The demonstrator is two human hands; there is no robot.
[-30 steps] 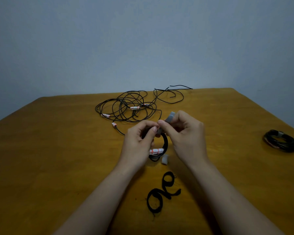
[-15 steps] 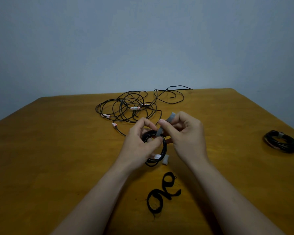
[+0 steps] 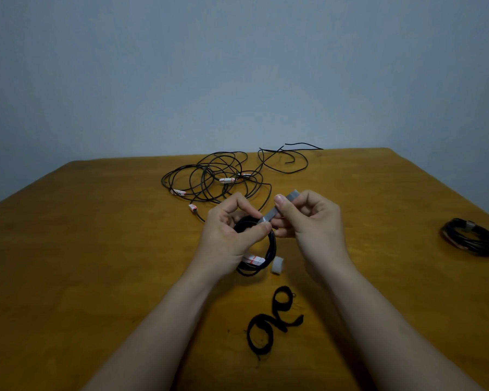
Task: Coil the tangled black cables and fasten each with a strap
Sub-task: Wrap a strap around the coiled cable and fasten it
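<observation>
1 strapped coil [image 3: 469, 240] lies at the right, our left hand [image 3: 227, 238] pinches a 2nd coil [image 3: 269, 251] mid-table, our right hand [image 3: 315, 225] pinches its grey strap [image 3: 278, 210] — and the far tangle [image 3: 213, 179] awaits us.

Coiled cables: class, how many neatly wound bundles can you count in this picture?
2. One coil is gripped by the left hand at the centre; one strapped coil lies near the right edge of the table. The loose tangle behind is not counted; none seem hidden.
</observation>
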